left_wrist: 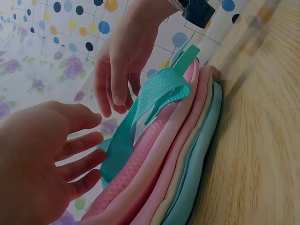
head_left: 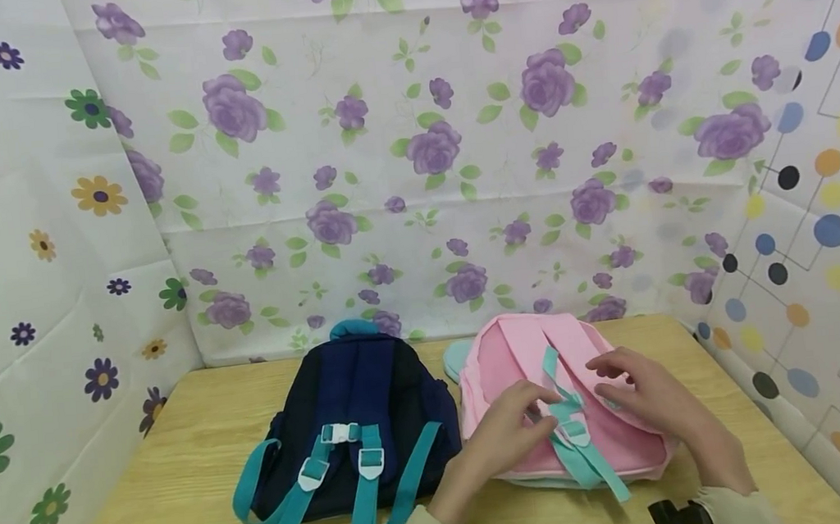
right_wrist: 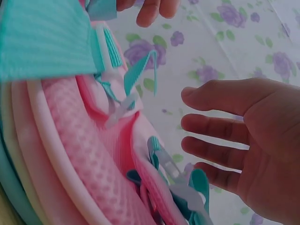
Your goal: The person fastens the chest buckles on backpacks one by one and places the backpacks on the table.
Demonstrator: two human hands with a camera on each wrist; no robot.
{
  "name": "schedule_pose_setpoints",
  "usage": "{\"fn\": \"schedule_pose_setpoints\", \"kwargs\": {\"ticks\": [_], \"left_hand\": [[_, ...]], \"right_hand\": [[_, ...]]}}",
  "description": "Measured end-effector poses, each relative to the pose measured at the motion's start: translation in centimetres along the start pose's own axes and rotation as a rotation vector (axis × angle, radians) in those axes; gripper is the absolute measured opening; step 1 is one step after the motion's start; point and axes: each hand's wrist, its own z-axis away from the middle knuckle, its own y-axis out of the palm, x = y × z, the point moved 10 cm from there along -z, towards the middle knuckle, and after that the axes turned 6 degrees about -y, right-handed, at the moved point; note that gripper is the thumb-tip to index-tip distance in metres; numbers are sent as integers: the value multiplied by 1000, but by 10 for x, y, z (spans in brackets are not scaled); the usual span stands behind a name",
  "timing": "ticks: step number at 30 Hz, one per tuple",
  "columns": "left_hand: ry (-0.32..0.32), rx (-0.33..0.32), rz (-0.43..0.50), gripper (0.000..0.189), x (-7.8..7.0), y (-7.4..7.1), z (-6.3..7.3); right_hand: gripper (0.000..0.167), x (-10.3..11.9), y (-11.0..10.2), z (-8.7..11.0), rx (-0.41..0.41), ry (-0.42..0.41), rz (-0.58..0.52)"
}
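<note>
A pink backpack [head_left: 630, 447] lies with its strap side up on the wooden table, its teal webbing straps [head_left: 579, 459] and a pale buckle [head_left: 574, 432] on top. Over its left part hovers my left hand [head_left: 503, 428], fingers loosely bent and holding nothing. On the other side my right hand [head_left: 656, 395] is held above the shoulder strap, its fingers spread and bare. From the left wrist, a teal strap [left_wrist: 152, 93] arches up off the bag between both hands. The right wrist view has gaps between the right fingers [right_wrist: 213, 129] and the plastic buckles [right_wrist: 183, 187].
To the left lies a dark navy backpack [head_left: 356, 390], its teal straps [head_left: 408, 485] trailing toward the near table edge. A light blue rounded piece [head_left: 455, 358] shows beside the pink bag. Patterned cloth walls [head_left: 383, 174] enclose the table [head_left: 169, 463] at the back and both sides.
</note>
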Motion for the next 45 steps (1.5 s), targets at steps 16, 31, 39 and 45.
{"fn": "schedule_pose_setpoints", "kwargs": {"ticks": [16,31,39,45], "left_hand": [[5,-44,-148,26,-8,23,-28],[-50,-45,-302,35,6,41,-32],[-225,-62,-279,42,23,41,-29],[-300,-117,-206,33,31,32,-27]], "right_hand": [[33,-29,0,11,82,100,-62],[41,-47,10,21,229,180,-132],[32,-45,12,19,222,161,-123],[31,-38,13,15,209,153,-136]]}}
